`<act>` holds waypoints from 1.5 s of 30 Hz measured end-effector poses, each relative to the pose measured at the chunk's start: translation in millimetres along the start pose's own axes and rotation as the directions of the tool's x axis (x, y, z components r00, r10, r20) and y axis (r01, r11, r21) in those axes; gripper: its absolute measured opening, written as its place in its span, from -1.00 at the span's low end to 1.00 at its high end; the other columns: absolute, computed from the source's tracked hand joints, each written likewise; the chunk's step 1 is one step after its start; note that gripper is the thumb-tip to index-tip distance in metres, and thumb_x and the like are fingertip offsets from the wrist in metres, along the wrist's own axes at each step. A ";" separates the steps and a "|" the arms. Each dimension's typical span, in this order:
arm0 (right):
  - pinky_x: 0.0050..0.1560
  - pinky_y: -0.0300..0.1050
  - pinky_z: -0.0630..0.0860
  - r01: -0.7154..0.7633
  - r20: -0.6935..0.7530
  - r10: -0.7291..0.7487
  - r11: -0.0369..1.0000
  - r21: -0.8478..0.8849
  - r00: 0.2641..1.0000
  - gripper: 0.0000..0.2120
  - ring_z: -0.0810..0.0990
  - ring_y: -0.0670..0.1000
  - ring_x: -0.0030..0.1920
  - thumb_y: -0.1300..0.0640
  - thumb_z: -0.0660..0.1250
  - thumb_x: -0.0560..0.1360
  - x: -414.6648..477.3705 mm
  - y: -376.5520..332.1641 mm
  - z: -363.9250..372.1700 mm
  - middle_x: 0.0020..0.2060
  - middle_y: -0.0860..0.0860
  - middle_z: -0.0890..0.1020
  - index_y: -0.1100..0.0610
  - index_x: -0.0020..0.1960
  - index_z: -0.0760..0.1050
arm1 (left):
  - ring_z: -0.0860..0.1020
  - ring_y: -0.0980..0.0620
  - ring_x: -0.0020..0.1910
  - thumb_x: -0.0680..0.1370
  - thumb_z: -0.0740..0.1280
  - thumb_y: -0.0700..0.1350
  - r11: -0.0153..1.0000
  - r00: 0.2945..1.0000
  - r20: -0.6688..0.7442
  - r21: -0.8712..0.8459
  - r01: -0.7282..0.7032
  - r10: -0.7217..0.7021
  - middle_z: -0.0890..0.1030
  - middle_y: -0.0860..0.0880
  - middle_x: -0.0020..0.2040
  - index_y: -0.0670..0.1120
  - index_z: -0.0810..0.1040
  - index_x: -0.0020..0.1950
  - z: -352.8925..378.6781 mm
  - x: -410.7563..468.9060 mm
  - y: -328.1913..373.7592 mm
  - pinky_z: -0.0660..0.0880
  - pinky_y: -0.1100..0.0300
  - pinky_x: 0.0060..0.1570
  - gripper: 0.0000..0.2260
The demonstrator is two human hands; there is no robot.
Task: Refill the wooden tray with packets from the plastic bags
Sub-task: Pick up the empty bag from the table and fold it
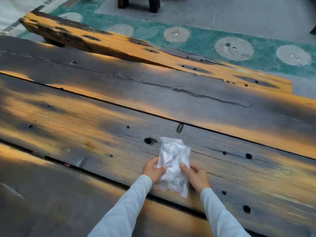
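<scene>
Early in the job, it seems: the left hand (153, 169) and right hand (196, 175) each pinch a side of a clear plastic bag (174, 161) with closed fingers, low on the counter (85, 120) at about 6 o'clock, while no wooden tray is in view and packets inside look blurred.

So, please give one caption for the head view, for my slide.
Left hand and right hand hold a clear plastic bag over a weathered plank table.
</scene>
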State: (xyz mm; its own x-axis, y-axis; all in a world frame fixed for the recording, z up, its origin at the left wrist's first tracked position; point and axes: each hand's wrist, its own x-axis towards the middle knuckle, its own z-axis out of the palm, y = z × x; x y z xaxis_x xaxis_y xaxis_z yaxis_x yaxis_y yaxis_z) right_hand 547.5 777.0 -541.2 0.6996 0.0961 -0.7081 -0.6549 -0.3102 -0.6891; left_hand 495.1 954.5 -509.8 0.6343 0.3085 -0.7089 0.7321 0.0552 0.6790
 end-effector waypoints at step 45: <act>-0.17 -0.09 0.61 0.759 0.028 -0.769 0.636 0.140 0.639 -0.43 0.72 0.06 -0.16 0.67 0.08 0.27 -386.8 41.9 -106.8 -0.22 0.10 0.77 0.19 -0.33 0.75 | 0.70 -0.06 -0.07 0.68 0.10 -0.09 0.827 0.730 0.413 -0.409 -0.386 0.544 0.76 0.01 -0.06 0.02 0.65 0.20 -25.4 -358.6 -21.0 0.63 0.16 -0.15 -0.68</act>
State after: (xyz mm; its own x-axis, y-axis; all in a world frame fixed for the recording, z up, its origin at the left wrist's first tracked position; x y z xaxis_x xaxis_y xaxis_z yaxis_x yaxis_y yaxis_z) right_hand 280.0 625.8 -279.7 0.9424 0.3263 0.0734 0.0747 0.0084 -0.9972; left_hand 246.0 866.8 -265.0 0.9643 -0.1364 -0.2269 0.2594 0.3149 0.9130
